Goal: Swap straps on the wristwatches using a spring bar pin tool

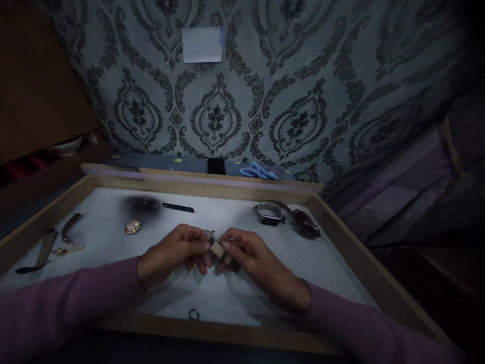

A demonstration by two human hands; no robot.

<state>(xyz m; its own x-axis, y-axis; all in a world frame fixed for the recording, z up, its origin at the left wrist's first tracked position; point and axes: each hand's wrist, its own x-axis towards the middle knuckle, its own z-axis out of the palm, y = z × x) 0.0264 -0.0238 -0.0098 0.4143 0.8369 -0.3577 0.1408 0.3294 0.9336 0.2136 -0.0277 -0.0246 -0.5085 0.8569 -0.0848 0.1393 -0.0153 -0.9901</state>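
My left hand (178, 250) and my right hand (253, 255) meet over the middle of a shallow tray. Between their fingertips is a small wristwatch strap (217, 248), tan on the side facing up and dark brown towards the right end. A round, shiny part that looks like a watch case (208, 234) shows by my left fingertips, partly covered. Both hands have their thumbs pressed on the piece. Left of my hands lies a loose gold watch case (132, 227). A flat black strip (178, 208) lies beyond them.
A wooden rim (212, 328) surrounds the white-bottomed tray. At left lie a dark strap with gold pieces (70, 230) and a grey-green strap (41, 253). A silver watch (269, 215) and brown sunglasses (305, 223) lie right; a black ring (194, 314) nearer. Behind is a blue cloth (259, 171).
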